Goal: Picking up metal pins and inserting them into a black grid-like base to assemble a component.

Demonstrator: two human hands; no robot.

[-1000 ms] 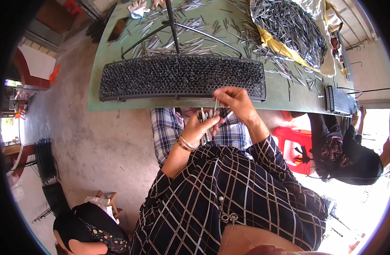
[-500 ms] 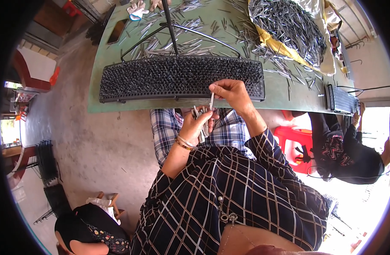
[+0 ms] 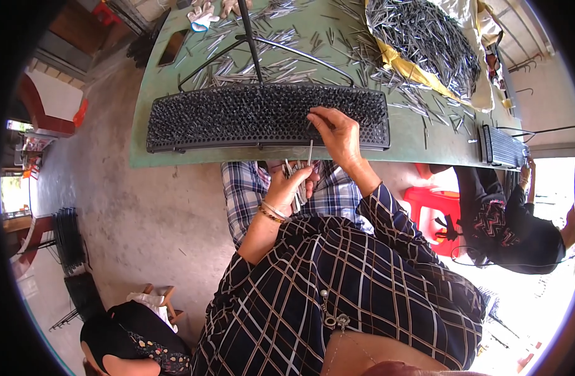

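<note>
My left hand (image 3: 292, 185) is closed around a bunch of thin grey strips (image 3: 296, 199), held just below the table's near edge. One pale strip (image 3: 311, 152) sticks up from its thumb toward the rack. Above it, the thumb and forefinger of my right hand (image 3: 339, 133) pinch together over the rack; a thin dark strip seems to show at their tips, partly hidden. The long black perforated rack (image 3: 200, 119) lies along the table edge, its far rows densely filled with upright strip ends. Bare round holes show along its near edge.
Loose strips (image 3: 275, 62) are scattered across the green table (image 3: 143, 125). A yellow-white sack (image 3: 482, 94) full of strips lies at the far right. A phone (image 3: 174, 47) and gloves (image 3: 203, 16) are far left. At right, another person works at a second rack (image 3: 504, 148) near a red stool (image 3: 430, 207).
My right hand has moved slightly up and away from the pale strip, onto the rack's surface. My left hand stays with its bunch almost unmoved.
</note>
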